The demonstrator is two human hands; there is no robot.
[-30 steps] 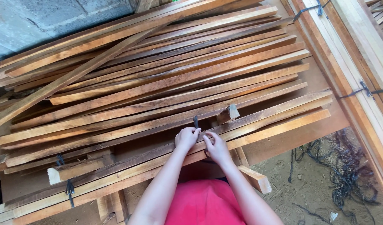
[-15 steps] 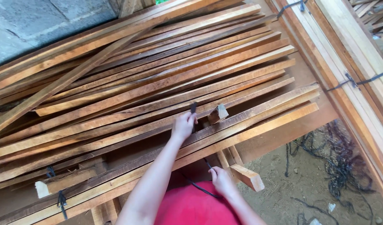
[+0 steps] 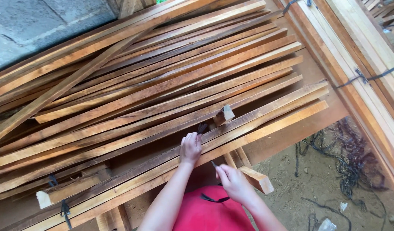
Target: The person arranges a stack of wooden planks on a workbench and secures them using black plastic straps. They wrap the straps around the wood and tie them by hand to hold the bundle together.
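Observation:
A loose pile of long reddish wooden slats (image 3: 162, 85) lies slanted across a low support. My left hand (image 3: 191, 147) rests on the near slats, fingers closed around the end of a thin black strap (image 3: 202, 127) that sticks up between them. My right hand (image 3: 233, 182) is drawn back close to my red shirt (image 3: 205, 211), below the pile's edge, pinching another thin black strap end. A black loop of strap lies across the shirt. A short wood block (image 3: 225, 114) sits on the slats just beyond my left hand.
A bundle of pale planks (image 3: 368, 51) tied with black straps runs along the right. Tangled black straps (image 3: 355, 158) lie on the dirt ground. A grey concrete wall (image 3: 43, 30) is at top left. A support beam end (image 3: 259, 179) juts out near my right hand.
My right hand has left the slats and drawn back toward my body with a strap end. My left hand stays at the strap on the pile.

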